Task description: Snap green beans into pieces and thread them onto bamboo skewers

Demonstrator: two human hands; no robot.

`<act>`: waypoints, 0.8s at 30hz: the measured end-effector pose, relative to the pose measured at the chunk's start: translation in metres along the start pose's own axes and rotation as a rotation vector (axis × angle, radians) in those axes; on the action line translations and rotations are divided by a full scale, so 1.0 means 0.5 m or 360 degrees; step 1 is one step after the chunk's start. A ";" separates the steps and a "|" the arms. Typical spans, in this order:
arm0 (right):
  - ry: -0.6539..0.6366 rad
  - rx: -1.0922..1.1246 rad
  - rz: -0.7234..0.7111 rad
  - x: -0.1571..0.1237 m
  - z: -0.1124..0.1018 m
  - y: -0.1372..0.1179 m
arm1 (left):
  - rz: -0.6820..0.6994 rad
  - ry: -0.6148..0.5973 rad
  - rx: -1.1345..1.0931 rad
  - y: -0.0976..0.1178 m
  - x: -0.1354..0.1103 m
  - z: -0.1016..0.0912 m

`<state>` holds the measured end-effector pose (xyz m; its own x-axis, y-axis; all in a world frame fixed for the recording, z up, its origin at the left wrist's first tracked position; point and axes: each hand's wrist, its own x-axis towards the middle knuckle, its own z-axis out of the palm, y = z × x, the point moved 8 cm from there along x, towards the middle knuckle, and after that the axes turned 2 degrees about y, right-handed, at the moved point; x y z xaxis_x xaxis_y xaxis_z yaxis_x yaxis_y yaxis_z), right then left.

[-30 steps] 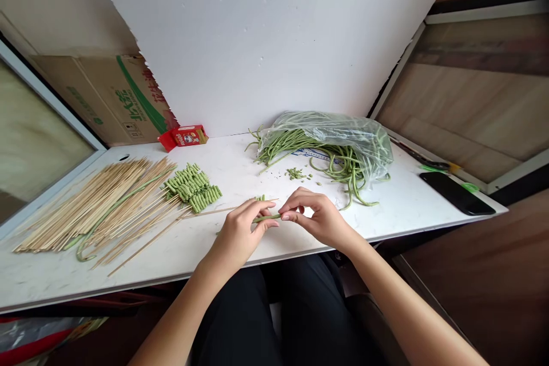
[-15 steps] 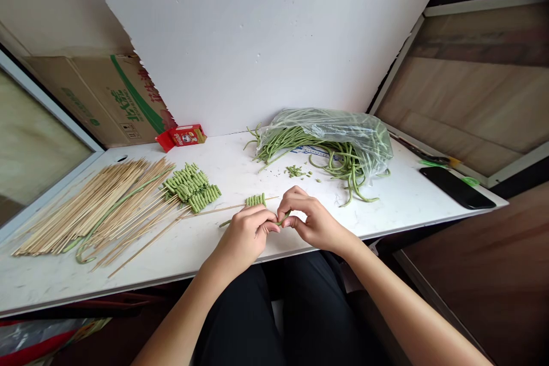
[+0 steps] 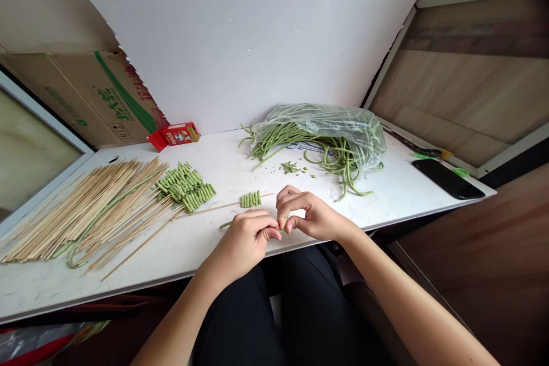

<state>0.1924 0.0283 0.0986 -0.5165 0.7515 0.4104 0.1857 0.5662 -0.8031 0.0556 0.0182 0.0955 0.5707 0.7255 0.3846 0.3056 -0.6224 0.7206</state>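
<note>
My left hand point(image 3: 246, 237) and my right hand point(image 3: 306, 214) meet near the front edge of the white table point(image 3: 206, 246). Both pinch one long green bean point(image 3: 226, 224), whose free end sticks out to the left of my left hand. Just behind my hands lies a bamboo skewer point(image 3: 214, 207) with a few short bean pieces point(image 3: 251, 199) threaded on it. Further left, filled skewers with rows of bean pieces point(image 3: 184, 187) rest on a heap of bare bamboo skewers point(image 3: 86, 211).
A clear plastic bag of long beans point(image 3: 319, 137) lies at the back right, with bean scraps point(image 3: 291, 168) in front of it. A black phone point(image 3: 448, 178) sits at the right edge. A small red box point(image 3: 174, 135) and a cardboard box point(image 3: 86, 100) stand at the back left.
My hands have drawn closer together on the bean, and less of it shows between them. The view has shifted slightly to the right.
</note>
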 end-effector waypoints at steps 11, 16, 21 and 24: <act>0.0508 -0.0296 -0.0267 0.001 -0.004 -0.061 | -0.0163 0.0124 -0.0068 -0.009 0.004 -0.032; 0.0652 0.0090 -0.0099 -0.003 0.003 -0.030 | -0.0123 0.0154 -0.0208 0.001 0.004 -0.032; 0.0686 0.0431 -0.0066 0.000 0.015 -0.008 | -0.0133 0.0160 -0.0332 0.002 0.002 -0.032; 0.0671 0.0534 -0.0043 0.001 0.025 0.003 | -0.0155 0.0164 -0.0371 0.004 0.000 -0.029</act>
<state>0.1819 0.0256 0.0921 -0.1244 0.8481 0.5151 -0.1360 0.4997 -0.8555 0.0451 0.0214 0.1057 0.4631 0.8120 0.3553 0.1647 -0.4727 0.8657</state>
